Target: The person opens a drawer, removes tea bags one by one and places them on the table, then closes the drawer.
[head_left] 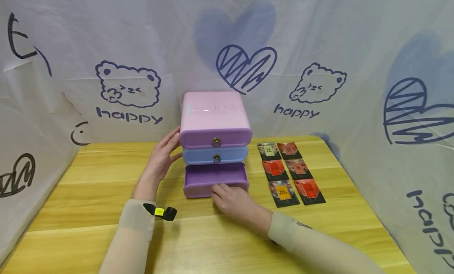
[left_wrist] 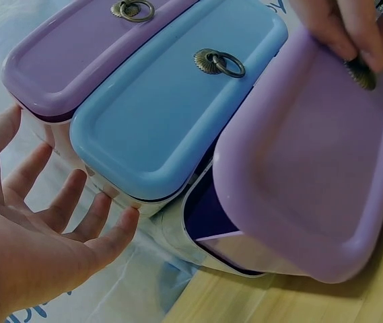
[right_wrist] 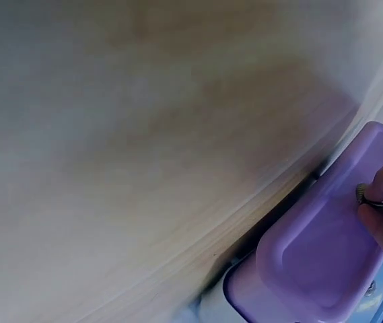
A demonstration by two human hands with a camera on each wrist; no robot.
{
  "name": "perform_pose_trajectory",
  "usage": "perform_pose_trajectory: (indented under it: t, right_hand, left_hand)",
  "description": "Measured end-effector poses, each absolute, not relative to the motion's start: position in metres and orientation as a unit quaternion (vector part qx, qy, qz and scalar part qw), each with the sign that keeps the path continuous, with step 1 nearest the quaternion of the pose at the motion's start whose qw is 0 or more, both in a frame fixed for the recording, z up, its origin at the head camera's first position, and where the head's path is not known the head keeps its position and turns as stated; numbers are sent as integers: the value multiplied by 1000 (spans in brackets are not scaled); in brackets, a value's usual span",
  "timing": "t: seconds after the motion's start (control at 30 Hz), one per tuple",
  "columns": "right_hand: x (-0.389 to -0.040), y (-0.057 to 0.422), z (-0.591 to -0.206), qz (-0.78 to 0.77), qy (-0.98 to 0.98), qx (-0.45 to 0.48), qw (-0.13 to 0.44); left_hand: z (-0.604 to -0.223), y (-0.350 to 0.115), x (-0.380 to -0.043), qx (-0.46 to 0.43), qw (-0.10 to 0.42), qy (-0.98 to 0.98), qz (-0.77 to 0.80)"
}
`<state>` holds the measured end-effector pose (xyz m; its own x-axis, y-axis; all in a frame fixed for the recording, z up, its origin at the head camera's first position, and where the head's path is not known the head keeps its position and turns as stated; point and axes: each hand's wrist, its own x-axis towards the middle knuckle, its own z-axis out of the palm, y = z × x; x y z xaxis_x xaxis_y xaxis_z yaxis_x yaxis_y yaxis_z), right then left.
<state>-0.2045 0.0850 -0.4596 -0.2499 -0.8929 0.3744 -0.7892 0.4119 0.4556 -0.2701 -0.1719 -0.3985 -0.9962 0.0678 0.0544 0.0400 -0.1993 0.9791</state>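
A small three-tier drawer box [head_left: 214,108] with a pink top stands at the back of the table. Its bottom purple drawer [head_left: 198,190] is pulled out and its inside looks bare. The blue middle drawer [left_wrist: 178,101] and purple top drawer [left_wrist: 90,54] are closed, each with a brass shell-shaped ring pull. My right hand [head_left: 230,199] pinches the ring pull [right_wrist: 361,194] of the bottom drawer between thumb and fingers. With fingers spread and fairly straight, my left hand [left_wrist: 56,229] touches the box's left side.
Several small flat packets [head_left: 274,169], red, orange and pale on black, lie in two columns to the right of the box. A wood-grain table [head_left: 99,211] bears everything. White printed cloth [head_left: 184,37] hangs behind and at both sides.
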Motion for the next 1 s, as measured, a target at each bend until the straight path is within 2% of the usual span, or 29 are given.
perform_pose_trajectory:
  t: [1.0]
  right_hand:
    - [-261,78,-468,-73,-769,532,348]
  left_hand:
    - [-399,-173,-272,44,12,636,771]
